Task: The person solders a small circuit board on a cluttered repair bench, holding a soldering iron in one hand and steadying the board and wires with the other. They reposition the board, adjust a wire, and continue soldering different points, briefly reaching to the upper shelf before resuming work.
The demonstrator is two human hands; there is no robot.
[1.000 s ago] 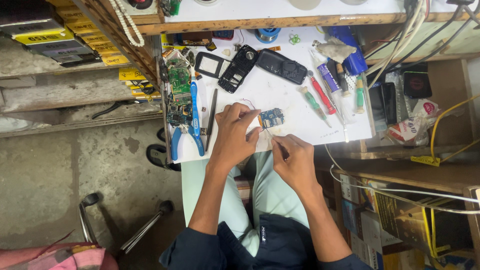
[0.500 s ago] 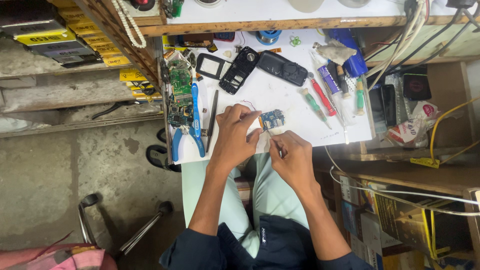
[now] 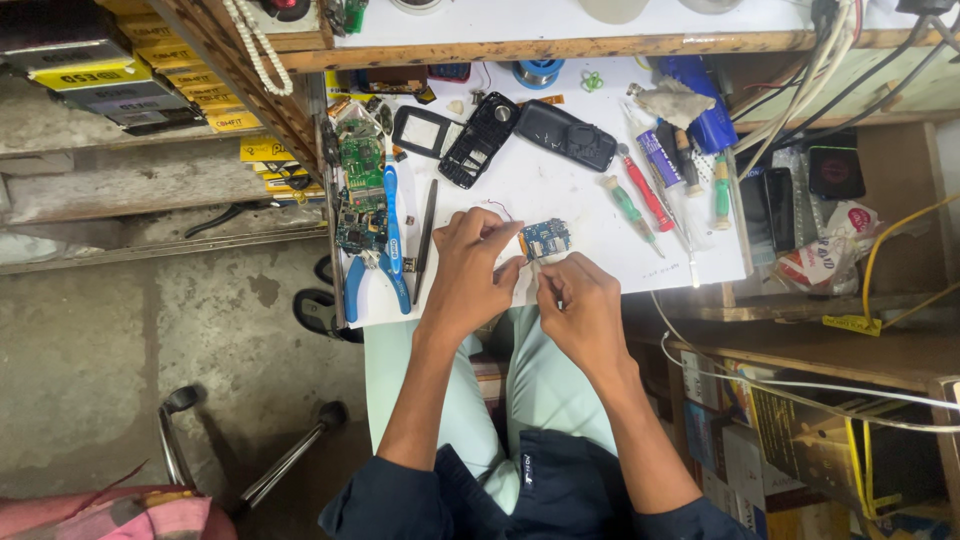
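From the head camera, looking straight down, a person sits at a white counter (image 3: 600, 240) with both forearms stretched forward. The left hand (image 3: 470, 270) rests on the counter with its fingers curled in, thumb and forefinger pinching the left edge of a small blue circuit board (image 3: 546, 238). The right hand (image 3: 580, 305) sits just beside it, closed around a thin tool whose tip I cannot make out (the fingers hide most of it), held near the board's lower edge. The board lies flat on the counter, near its front edge, between the two hands. A thin red wire (image 3: 497, 207) loops just above the left hand.

To the left lie blue-handled pliers (image 3: 380, 270) and a green circuit board (image 3: 362, 165), with a dark slim tool (image 3: 427, 240) next to them. Farther back are a black phone frame (image 3: 478, 140), a black phone cover (image 3: 565, 135) and a small black bezel (image 3: 418, 130). To the right lie a red-handled screwdriver (image 3: 645, 190), a green-handled screwdriver (image 3: 625, 205) and a white tube (image 3: 655, 150). A wooden shelf (image 3: 560, 45) runs across the back. Below, pale green trousers (image 3: 450, 400) and dark sleeves (image 3: 390, 500) show.
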